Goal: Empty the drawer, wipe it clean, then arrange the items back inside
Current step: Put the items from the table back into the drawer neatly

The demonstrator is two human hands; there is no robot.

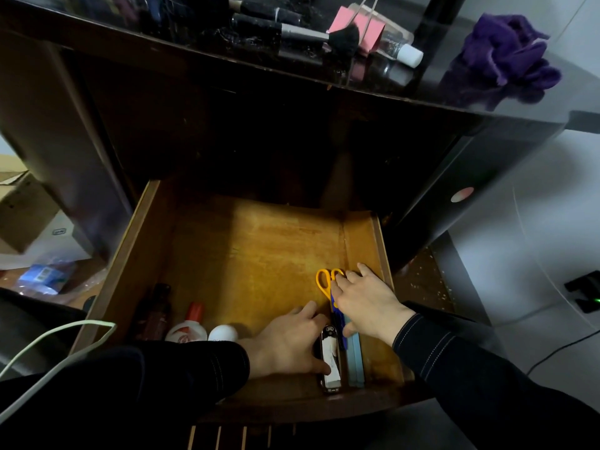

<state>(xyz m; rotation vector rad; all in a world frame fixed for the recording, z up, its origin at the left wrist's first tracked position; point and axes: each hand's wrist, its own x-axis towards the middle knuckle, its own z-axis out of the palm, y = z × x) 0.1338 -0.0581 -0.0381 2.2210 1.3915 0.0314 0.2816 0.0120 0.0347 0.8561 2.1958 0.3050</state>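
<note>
The wooden drawer point(259, 248) stands pulled out below the dark desk. My right hand point(367, 300) lies over the yellow-handled scissors point(324, 280) near the drawer's right side, fingers on the handles and blue blade part. My left hand point(289, 345) holds a small dark case with a white picture point(331, 362) at the front. A light blue flat box point(355, 358) lies right of the case. At the front left lie a dark brown bottle point(156, 313), a white bottle with an orange cap point(191, 323) and a white round object point(224, 332).
On the desk top sit makeup brushes point(292, 30), a pink card point(357, 27), a clear bottle with a white cap point(399, 50) and a purple cloth point(506, 50). A cardboard box point(19, 206) and blue packet point(42, 277) lie at left. A white cable point(48, 345) crosses my left sleeve.
</note>
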